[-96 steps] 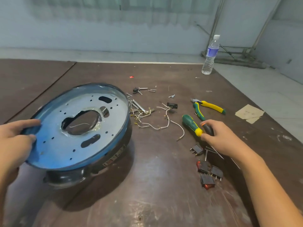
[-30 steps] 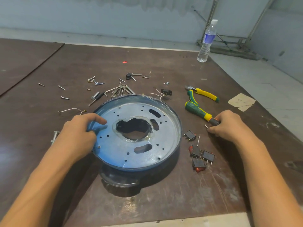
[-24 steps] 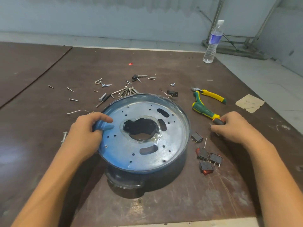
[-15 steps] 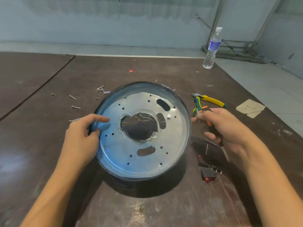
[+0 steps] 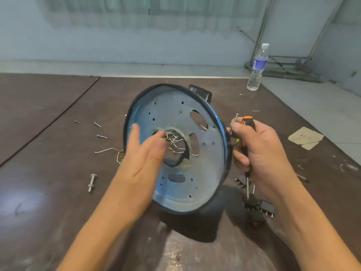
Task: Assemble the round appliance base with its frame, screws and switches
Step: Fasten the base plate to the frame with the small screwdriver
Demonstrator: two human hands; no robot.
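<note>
Dark brown worktop (image 5: 48, 192) bears the round blue-grey metal base (image 5: 195, 173), tipped on edge. Left hand (image 5: 144, 159) presses it flat-fingered; right hand (image 5: 261, 153) grips an orange-black screwdriver (image 5: 247, 122) and screw (image 5: 235, 122). Screwing seems next: align screw with a hole.

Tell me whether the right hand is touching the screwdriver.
Touching: the head view shows the right hand wrapped round the screwdriver handle, shaft pointing down.
</note>
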